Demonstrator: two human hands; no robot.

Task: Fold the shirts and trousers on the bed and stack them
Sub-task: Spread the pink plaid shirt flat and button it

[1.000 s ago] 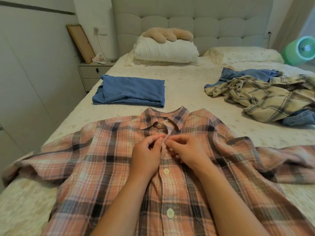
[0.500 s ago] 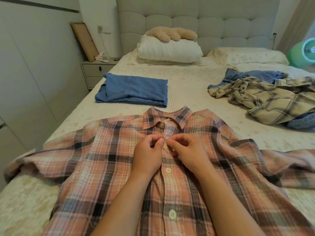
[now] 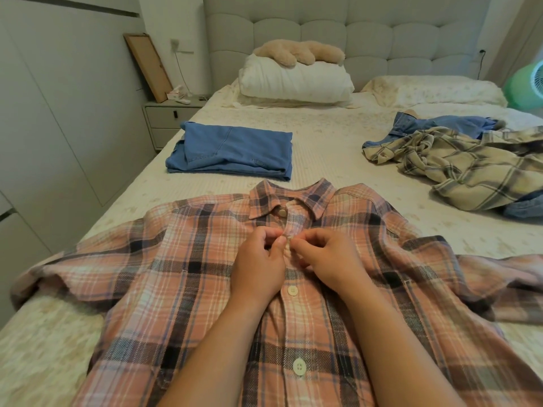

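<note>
A pink plaid shirt [image 3: 182,277] lies spread front-up on the bed [image 3: 332,154], collar away from me and sleeves out to both sides. My left hand [image 3: 258,265] and my right hand [image 3: 329,259] meet at the button placket just below the collar, each pinching the fabric edge there. Folded blue trousers [image 3: 235,151] lie beyond the shirt on the left. At the right a crumpled beige plaid shirt [image 3: 470,165] lies over blue denim [image 3: 440,124].
White pillows [image 3: 296,80] with a plush toy [image 3: 299,52] sit against the headboard. A nightstand [image 3: 170,118] and wardrobe doors [image 3: 44,113] stand to the left of the bed, a green fan [image 3: 529,83] at the right edge.
My hands stay at the placket below the collar, fingers shifting slightly on the fabric. My view has moved a little closer and to the left.
</note>
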